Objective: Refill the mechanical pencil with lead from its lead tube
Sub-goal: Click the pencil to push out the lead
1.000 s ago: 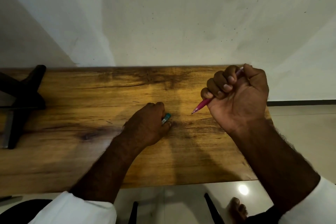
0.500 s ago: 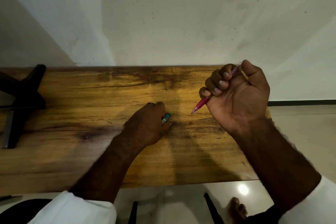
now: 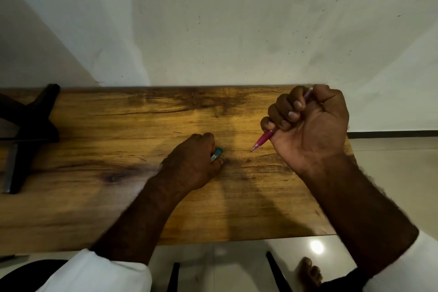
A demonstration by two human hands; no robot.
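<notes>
At the right of the head view the right hand [image 3: 310,125] is fisted around the pink mechanical pencil [image 3: 263,140], tip slanting down just above the table [image 3: 118,197], while at centre the left hand [image 3: 193,161] rests curled on the wood, pinching the teal-capped lead tube [image 3: 216,153]; whether that cap is off I cannot tell. The risk, I judge, is thin lead snapping or spilling if the tube tips carelessly; a black stand [image 3: 26,133] sits far left, well apart, and nothing blocks the way between the hands.

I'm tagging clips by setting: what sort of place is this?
Probably a plain indoor room with a desk: a wooden table against a scuffed white wall, over a glossy tiled floor.
</notes>
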